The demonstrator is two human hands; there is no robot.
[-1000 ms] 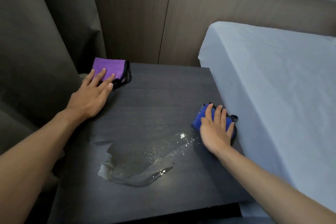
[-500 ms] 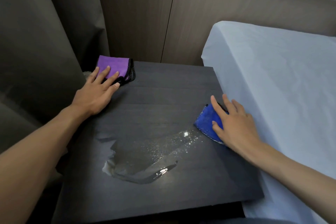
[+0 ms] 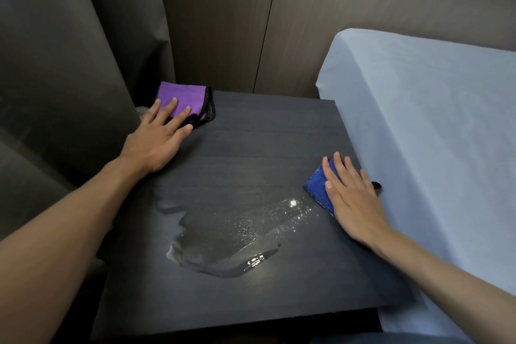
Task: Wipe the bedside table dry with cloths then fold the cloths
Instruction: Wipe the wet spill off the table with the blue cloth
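Observation:
A dark bedside table (image 3: 251,137) carries a puddle of water (image 3: 223,246) in its near middle. A folded purple cloth (image 3: 187,95) with a black edge lies at the table's far left corner. My left hand (image 3: 159,137) lies flat with straight fingers resting on the cloth's near part. A folded blue cloth (image 3: 318,187) lies at the table's right edge, just right of the wet patch. My right hand (image 3: 351,198) presses flat on it with straight fingers and hides most of it.
A bed with a pale sheet (image 3: 432,134) stands against the table's right side. Grey curtains (image 3: 55,64) hang at the left. A wooden wall panel (image 3: 237,22) runs behind the table.
My right hand has turned and settled flat on the blue cloth at the right edge. My left hand has crept a little further onto the purple cloth.

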